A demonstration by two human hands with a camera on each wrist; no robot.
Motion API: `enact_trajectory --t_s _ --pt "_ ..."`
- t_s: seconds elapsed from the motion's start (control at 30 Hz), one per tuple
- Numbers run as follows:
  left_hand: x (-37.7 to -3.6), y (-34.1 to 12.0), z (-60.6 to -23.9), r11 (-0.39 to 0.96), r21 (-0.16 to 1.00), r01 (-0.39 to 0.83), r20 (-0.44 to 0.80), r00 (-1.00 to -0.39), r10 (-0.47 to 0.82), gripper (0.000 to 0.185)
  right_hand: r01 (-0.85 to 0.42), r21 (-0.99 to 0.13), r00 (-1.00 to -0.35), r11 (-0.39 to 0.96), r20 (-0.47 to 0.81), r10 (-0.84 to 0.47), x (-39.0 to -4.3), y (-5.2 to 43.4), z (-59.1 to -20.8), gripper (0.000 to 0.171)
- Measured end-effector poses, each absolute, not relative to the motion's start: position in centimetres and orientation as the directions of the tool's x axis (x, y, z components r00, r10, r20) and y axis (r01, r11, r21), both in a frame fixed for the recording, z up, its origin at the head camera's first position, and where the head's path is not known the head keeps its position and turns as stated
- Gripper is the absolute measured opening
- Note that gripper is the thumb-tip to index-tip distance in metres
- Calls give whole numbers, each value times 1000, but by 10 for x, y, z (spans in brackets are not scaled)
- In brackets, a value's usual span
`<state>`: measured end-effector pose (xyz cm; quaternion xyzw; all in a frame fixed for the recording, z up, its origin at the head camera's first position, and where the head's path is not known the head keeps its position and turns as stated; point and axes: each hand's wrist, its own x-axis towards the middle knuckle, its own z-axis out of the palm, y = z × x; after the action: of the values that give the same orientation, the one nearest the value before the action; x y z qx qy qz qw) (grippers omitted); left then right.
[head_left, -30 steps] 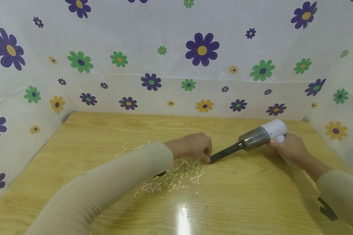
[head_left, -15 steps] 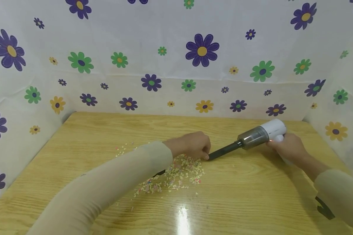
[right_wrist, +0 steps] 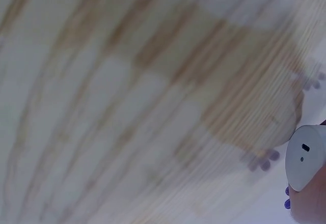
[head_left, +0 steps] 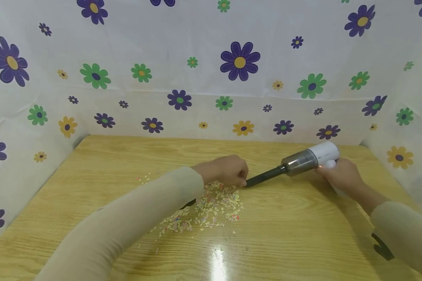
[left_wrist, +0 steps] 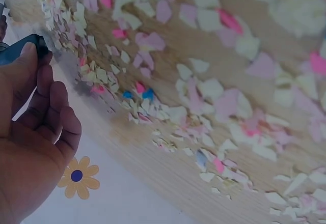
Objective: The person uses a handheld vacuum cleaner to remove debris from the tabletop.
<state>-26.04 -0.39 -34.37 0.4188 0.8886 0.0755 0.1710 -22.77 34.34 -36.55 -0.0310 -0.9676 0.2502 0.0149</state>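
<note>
White handheld vacuum (head_left: 307, 159) in my right hand (head_left: 339, 173) lies left-right, nozzle pointing left at my curled, empty left hand (head_left: 228, 171).

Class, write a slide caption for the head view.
Right hand holds a handheld vacuum; left hand pinches its nozzle beside paper scraps.
</note>
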Motion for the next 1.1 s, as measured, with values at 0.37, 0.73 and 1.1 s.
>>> enact_trajectory --t_s 0.37,0.73,1.1 --pt "-267 -10 -341 644 298 704 -222 -605 764 16 88 -506 -995 858 -5 100 -231 339 -366 46" --pt "-273 -18 -343 659 323 679 -198 -633 749 17 137 -524 -990 840 -53 129 -233 330 -363 47" --pt "-272 -22 -343 681 307 665 -172 -665 727 17 151 -532 -988 833 -48 148 -236 323 -361 47"
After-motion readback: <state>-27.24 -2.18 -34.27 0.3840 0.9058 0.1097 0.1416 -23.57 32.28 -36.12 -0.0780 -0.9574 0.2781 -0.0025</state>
